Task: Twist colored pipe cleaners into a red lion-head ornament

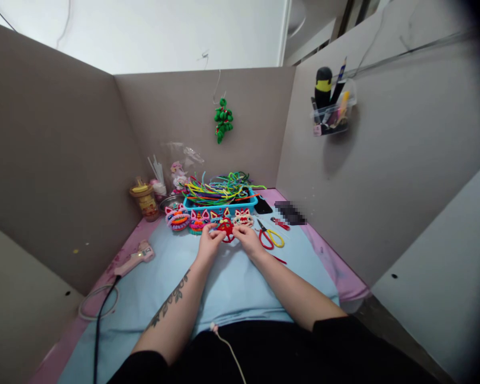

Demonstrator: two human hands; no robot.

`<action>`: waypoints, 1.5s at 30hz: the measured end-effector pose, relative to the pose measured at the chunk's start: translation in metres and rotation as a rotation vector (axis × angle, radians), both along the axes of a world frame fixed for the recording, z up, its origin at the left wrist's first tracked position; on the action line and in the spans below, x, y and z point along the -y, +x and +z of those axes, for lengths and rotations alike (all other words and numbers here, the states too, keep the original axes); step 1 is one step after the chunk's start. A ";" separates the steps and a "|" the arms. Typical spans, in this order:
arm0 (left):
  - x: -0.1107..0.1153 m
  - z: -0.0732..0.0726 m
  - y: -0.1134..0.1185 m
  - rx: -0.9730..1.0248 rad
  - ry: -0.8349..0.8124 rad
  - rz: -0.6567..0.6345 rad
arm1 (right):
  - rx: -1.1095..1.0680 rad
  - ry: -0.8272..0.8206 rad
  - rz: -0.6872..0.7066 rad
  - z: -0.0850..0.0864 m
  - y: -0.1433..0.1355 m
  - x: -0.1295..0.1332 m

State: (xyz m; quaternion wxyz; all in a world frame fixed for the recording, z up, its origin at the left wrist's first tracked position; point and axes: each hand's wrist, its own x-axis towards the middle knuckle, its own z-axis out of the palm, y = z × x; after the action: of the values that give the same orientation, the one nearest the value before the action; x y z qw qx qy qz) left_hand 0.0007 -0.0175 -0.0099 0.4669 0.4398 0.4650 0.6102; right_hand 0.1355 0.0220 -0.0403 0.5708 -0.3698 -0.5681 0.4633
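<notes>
Both my hands hold a small red pipe-cleaner figure above the blue cloth. My left hand pinches its left side, and my right hand pinches the right side. Fingertips partly hide the figure's edges. Just behind it stands a row of colourful pipe-cleaner animal heads: a purple and orange one, a pink one, a partly covered blue one and a white and red one. Scissors with one red and one yellow handle lie right of my right hand.
A blue basket of loose pipe cleaners stands at the back. A pink glue gun with a black cord lies left. A drink cup and metal bowl stand back left. A black phone lies back right. Grey partitions surround the table.
</notes>
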 end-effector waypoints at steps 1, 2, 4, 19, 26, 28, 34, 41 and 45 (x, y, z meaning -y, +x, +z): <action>0.000 0.000 0.000 0.003 -0.004 -0.006 | -0.009 -0.008 0.013 0.000 0.000 0.000; 0.000 0.000 0.000 0.005 -0.006 -0.013 | -0.022 -0.020 0.027 0.000 0.001 0.000; 0.000 0.000 -0.001 0.010 -0.007 -0.024 | -0.054 -0.049 0.054 0.001 0.001 0.000; -0.001 -0.006 -0.001 -0.048 0.085 -0.072 | -0.005 -0.068 0.097 0.000 -0.001 0.004; 0.004 -0.001 0.001 -0.059 0.075 -0.078 | 0.158 0.090 -0.012 0.002 -0.002 0.006; 0.004 0.000 0.002 -0.061 0.070 -0.073 | 0.179 0.115 -0.022 0.002 -0.001 0.005; -0.001 -0.002 0.002 -0.051 0.114 0.012 | 0.134 0.094 -0.041 -0.001 -0.002 0.001; 0.000 -0.004 0.002 -0.051 0.073 -0.043 | 0.197 0.150 -0.087 -0.001 -0.001 0.003; 0.001 -0.003 0.002 -0.041 0.078 -0.030 | 0.235 0.163 -0.118 0.000 -0.001 0.005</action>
State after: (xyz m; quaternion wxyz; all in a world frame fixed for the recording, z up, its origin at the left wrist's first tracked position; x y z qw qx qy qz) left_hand 0.0023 -0.0183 -0.0124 0.4487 0.4769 0.4439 0.6117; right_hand 0.1347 0.0166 -0.0406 0.5549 -0.4066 -0.6440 0.3347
